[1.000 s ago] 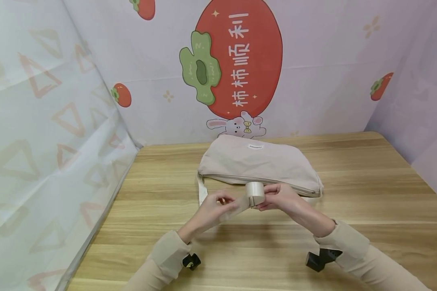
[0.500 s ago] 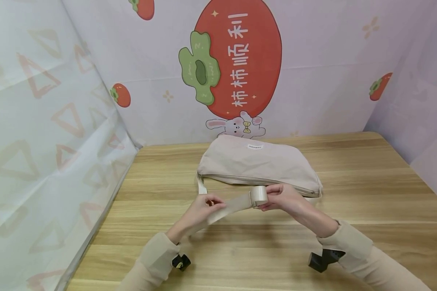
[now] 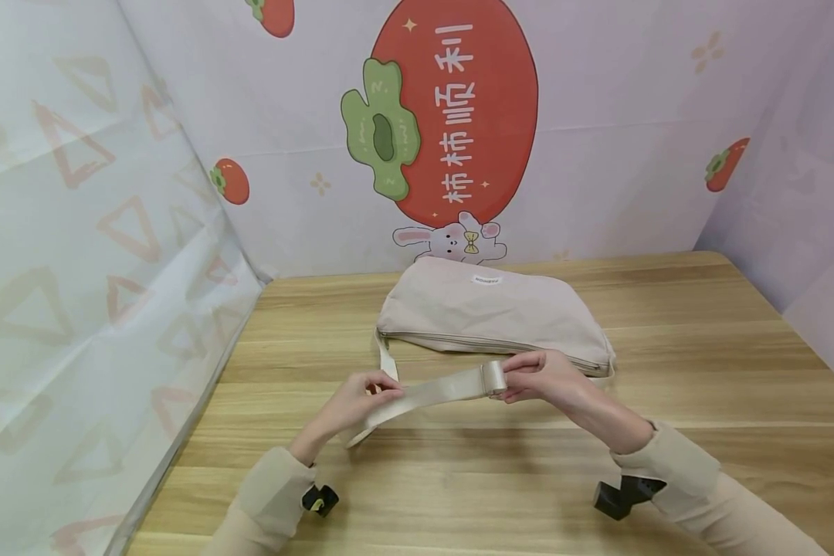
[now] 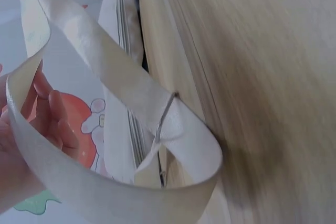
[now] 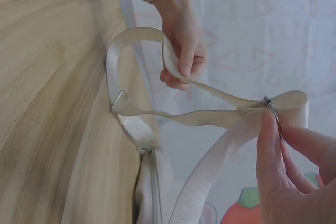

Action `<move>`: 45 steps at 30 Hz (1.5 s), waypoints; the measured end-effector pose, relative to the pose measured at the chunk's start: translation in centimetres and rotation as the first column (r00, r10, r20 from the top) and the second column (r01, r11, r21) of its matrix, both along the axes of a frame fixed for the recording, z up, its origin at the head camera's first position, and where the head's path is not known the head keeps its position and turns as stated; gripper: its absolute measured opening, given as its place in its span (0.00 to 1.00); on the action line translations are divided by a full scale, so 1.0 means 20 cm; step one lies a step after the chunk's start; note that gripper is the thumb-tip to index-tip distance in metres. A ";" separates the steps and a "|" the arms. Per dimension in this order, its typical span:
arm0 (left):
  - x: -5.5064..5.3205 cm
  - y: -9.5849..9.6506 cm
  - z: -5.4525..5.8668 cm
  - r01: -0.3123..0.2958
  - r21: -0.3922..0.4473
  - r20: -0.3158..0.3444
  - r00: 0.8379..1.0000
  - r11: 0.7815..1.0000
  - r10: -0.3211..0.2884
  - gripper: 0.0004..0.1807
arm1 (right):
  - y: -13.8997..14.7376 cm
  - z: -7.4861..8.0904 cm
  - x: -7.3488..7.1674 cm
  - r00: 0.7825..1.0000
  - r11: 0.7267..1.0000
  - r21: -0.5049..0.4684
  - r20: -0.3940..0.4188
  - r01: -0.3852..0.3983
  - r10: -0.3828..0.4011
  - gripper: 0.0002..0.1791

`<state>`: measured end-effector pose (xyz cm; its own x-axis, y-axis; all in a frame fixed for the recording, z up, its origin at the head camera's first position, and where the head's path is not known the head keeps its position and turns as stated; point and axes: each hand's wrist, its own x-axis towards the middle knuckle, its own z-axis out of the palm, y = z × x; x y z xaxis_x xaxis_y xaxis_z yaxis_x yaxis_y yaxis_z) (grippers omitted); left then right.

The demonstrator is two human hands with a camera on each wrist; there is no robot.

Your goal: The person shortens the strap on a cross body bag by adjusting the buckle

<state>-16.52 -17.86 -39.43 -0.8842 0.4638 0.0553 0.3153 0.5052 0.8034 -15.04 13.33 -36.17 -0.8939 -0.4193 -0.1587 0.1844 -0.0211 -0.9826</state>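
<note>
A pale beige bag point(image 3: 486, 305) lies on the wooden table with its zipper along the near side. Its shoulder strap point(image 3: 438, 390) is raised in front of it, stretched between the two hands. My left hand point(image 3: 357, 398) pinches the strap's flat webbing between thumb and fingers. My right hand point(image 3: 545, 378) pinches a metal strap slider point(image 5: 272, 109), beside which the webbing bends in a small loop. From the left hand, the strap curves round to a metal ring point(image 4: 166, 116), visible in the left wrist view near the bag's zipper.
The wooden table point(image 3: 681, 332) reaches back to a printed curtain point(image 3: 598, 154) with a large red persimmon. Another patterned curtain point(image 3: 111, 232) hangs along the left edge. Black wrist cameras sit at both cuffs.
My left hand has moved left and slightly down, drawing out a longer stretch of strap. The loop by my right hand has become smaller. The right hand has barely shifted; the bag stays put.
</note>
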 end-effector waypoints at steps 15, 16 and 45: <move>-0.02 -0.16 0.01 0.028 -0.065 0.068 0.997 0.997 -0.024 0.09 | 0.03 -0.01 0.00 1.000 1.000 0.024 0.019 0.002 -0.003 0.13; -0.02 -0.17 0.02 0.021 -0.067 0.074 0.997 0.998 -0.016 0.09 | 0.03 -0.01 0.00 1.000 1.000 0.029 0.021 0.006 -0.007 0.13; 0.12 0.32 0.11 0.108 0.147 -0.436 0.899 0.983 -0.034 0.20 | -0.02 0.00 -0.01 0.999 0.999 0.000 0.040 0.037 -0.037 0.12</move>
